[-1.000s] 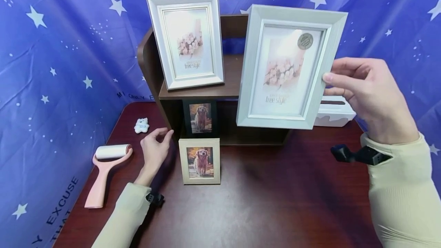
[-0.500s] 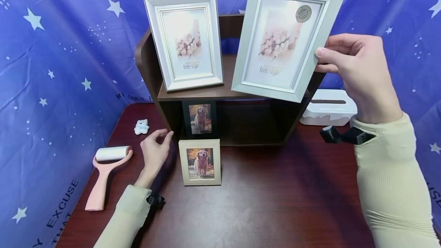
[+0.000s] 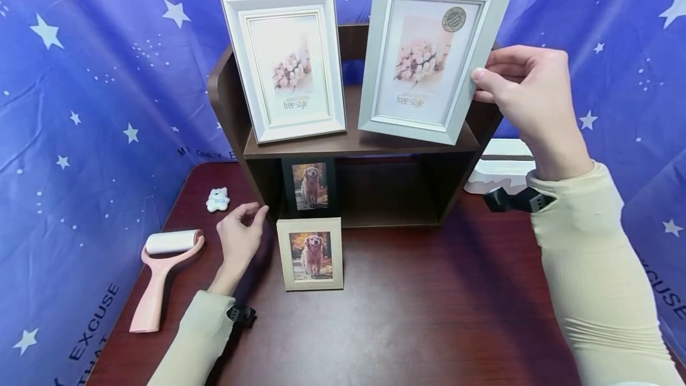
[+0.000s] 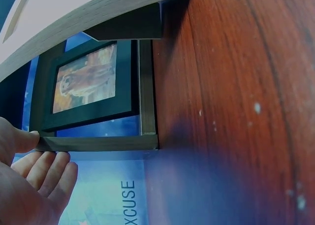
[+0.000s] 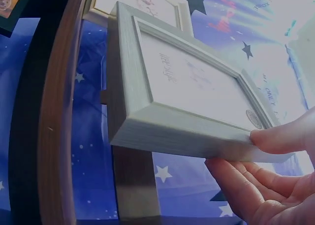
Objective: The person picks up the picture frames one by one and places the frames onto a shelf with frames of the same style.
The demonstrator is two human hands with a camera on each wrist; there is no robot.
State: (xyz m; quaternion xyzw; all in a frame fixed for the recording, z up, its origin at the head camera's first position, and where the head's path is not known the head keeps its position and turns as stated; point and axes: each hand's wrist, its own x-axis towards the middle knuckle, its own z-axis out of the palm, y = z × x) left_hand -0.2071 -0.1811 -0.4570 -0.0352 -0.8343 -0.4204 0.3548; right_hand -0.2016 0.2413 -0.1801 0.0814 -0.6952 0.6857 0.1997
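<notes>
My right hand (image 3: 533, 97) grips the right edge of a pale grey-green picture frame (image 3: 458, 76), thumb in front and fingers behind. This frame is tilted, at the upper level of a dark brown shelf (image 3: 300, 148); whether its bottom touches the board I cannot tell. Beside it, a white picture frame (image 3: 284, 130) stands on the left of the upper board. My left hand (image 3: 239, 240) pinches the front edge of the shelf's left side panel (image 4: 98, 144) between thumb and fingers. A black picture frame (image 4: 88, 114) with a dog photo stands in the lower compartment.
A cream picture frame (image 3: 284, 261) with a dog photo stands on the table (image 3: 429, 314) before the shelf. At left lie a pink-handled lint roller (image 3: 155, 290) and a small white bear figure (image 3: 217, 199). Behind my right wrist sits a white tissue box (image 3: 498, 174).
My right hand has brought the grey-green frame up and to the left, over the shelf's upper board, then slightly lower. My left hand stays at the side panel.
</notes>
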